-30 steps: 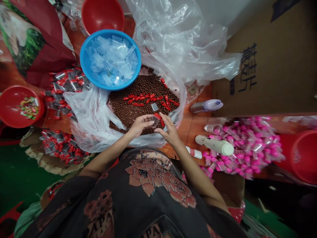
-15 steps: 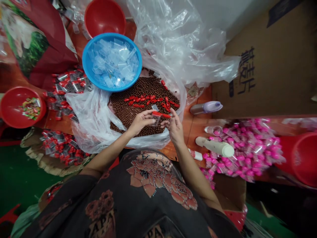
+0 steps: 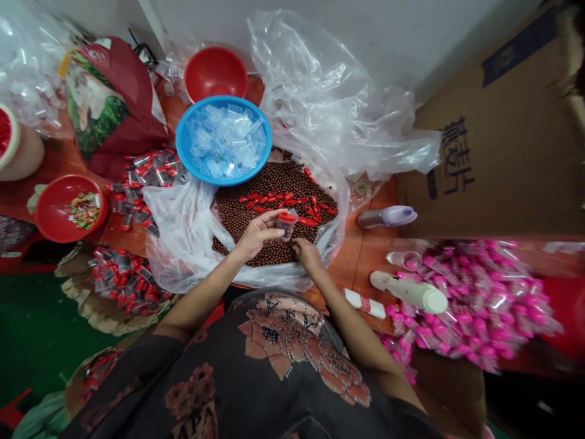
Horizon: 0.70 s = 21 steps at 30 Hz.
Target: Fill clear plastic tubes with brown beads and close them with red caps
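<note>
My left hand (image 3: 258,235) holds a small clear vial with a red cap (image 3: 287,223) upright above a heap of brown beads (image 3: 247,213). The beads lie in an open clear plastic bag (image 3: 183,225), with loose red caps (image 3: 278,200) scattered across them. My right hand (image 3: 305,253) rests low on the beads just right of the vial, fingers curled down; I cannot see whether anything is in it. A blue bowl (image 3: 187,146) full of empty clear vials sits just beyond the beads.
Filled red-capped vials (image 3: 128,277) are piled at the left, pink-capped ones (image 3: 466,305) at the right. A red bowl (image 3: 50,210) with mixed pieces is at far left, another red bowl (image 3: 214,72) at the back. A cardboard box (image 3: 503,152), a purple-capped bottle (image 3: 388,216) and a white bottle (image 3: 409,291) stand at right.
The red cap now sits on the vial in my left hand. My right hand has let go of it and dropped to the beads. The view has tilted upward.
</note>
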Motion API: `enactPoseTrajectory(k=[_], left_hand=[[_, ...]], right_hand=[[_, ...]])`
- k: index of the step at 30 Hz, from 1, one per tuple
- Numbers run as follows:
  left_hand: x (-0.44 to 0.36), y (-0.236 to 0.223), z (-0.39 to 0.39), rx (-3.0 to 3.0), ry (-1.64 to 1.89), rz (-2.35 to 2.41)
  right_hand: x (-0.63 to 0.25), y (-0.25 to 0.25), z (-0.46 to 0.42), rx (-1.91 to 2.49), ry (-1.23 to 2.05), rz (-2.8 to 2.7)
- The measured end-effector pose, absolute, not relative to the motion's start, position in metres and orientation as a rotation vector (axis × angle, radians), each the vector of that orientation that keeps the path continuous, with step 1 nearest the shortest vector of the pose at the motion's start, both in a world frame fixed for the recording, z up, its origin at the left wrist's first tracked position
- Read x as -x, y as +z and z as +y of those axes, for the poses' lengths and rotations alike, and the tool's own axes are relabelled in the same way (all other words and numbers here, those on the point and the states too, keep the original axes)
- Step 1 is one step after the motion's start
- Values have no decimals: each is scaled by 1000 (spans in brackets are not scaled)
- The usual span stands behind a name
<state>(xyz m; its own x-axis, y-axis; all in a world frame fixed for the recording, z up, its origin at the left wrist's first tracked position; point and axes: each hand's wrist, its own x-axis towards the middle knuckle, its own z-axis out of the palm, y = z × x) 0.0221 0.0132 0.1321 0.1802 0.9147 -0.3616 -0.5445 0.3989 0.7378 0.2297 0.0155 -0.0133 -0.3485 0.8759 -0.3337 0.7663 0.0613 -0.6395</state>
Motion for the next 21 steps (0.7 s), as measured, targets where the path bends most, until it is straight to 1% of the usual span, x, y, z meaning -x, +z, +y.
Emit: enactPoseTrajectory(k=[2,5,7,9,13,15,18,21], left_hand=[[-22,132,13,-522,1096,886],[-23,133,15,-492,1068,875],[-24,132,16,-489,1059,872],[-25,130,16,-513,1056,875],[-29,123,15,-628,1028,895],[-31,121,14,-701,1001,901],[-33,121,15,-792,969,926],[-32,121,14,-844,942,940]], right_hand=[[-234,-8,21,1730,1178,-2008],[-243,12,33,1628,1325,-1456],[-248,36,42,1491,1373,-1119],[-250,67,50,1402,1324,-1004],[-238,126,56,1307,1157,-1139],[-226,143,54,1282,1166,-1244],[-211,149,48,1260,1230,-1360],[-205,145,42,1271,1191,-1472]])
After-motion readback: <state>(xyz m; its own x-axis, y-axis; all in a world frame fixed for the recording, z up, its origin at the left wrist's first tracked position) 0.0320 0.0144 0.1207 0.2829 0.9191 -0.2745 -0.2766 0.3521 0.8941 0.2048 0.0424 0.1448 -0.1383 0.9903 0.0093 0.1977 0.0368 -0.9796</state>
